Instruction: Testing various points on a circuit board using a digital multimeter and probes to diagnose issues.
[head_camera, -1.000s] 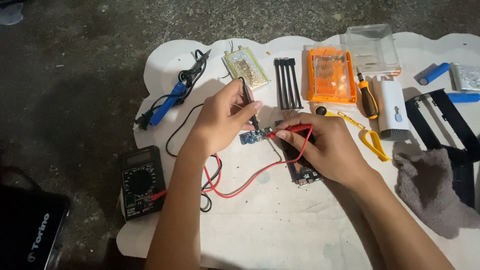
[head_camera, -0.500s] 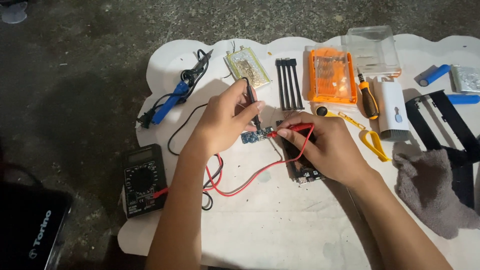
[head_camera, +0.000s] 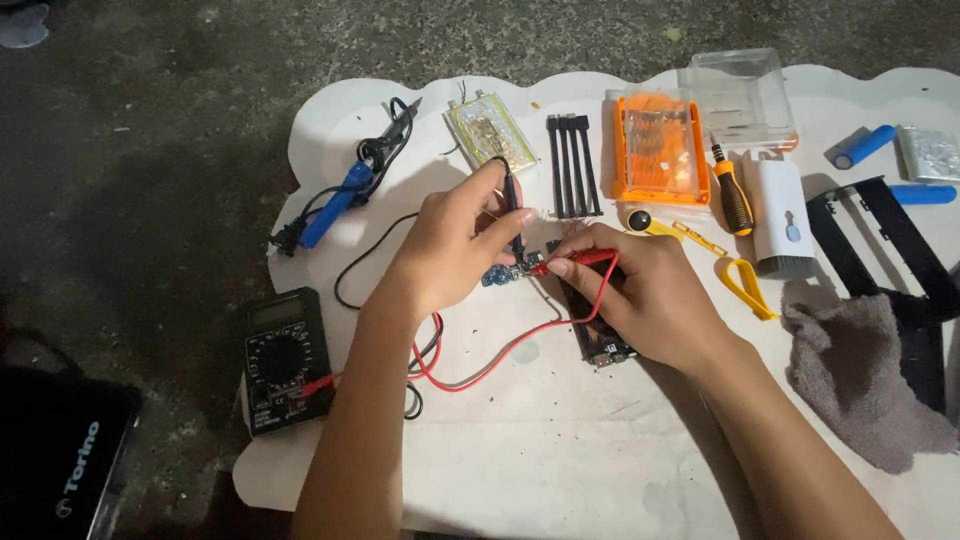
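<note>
- Two hands at work over a white board (head_camera: 560, 450) laid on dark ground; near edge of the board cut off at the bottom.
- Nearest left: corner of a black case (head_camera: 60, 470) with white lettering, mostly out of frame.
- Just beyond: black meter (head_camera: 285, 360) with round dial and grey screen, lying on the board's left edge; markings too small to read.
- Red wire (head_camera: 500, 355) and black wire (head_camera: 370, 255) running from the meter side toward the hands, partly hidden under the left forearm.
- Left hand (head_camera: 455, 250) pinched shut around a black probe (head_camera: 513, 215), tip pointed down at a small blue circuit board (head_camera: 500, 275).
- Right hand (head_camera: 640, 295) closed on a red probe (head_camera: 575, 262), tip beside the blue circuit board; dark strip-shaped board (head_camera: 600, 350) mostly covered by this hand.
- Right side: grey cloth (head_camera: 860, 380) lying over black straps (head_camera: 880, 240), straps partly hidden.
- Middle distance: yellow tweezers (head_camera: 735, 275), white block-shaped tool (head_camera: 780, 215), orange-handled screwdriver (head_camera: 732, 195).
- Farther: orange tool case (head_camera: 660, 150) with clear lid (head_camera: 740, 95), four black strips (head_camera: 573, 165), silvery flat pouch (head_camera: 490, 130), blue-handled soldering iron (head_camera: 340, 195).
- Far right: two blue cylinders (head_camera: 865, 145), one half cut off, and a shiny packet (head_camera: 930, 150) at the frame edge.
</note>
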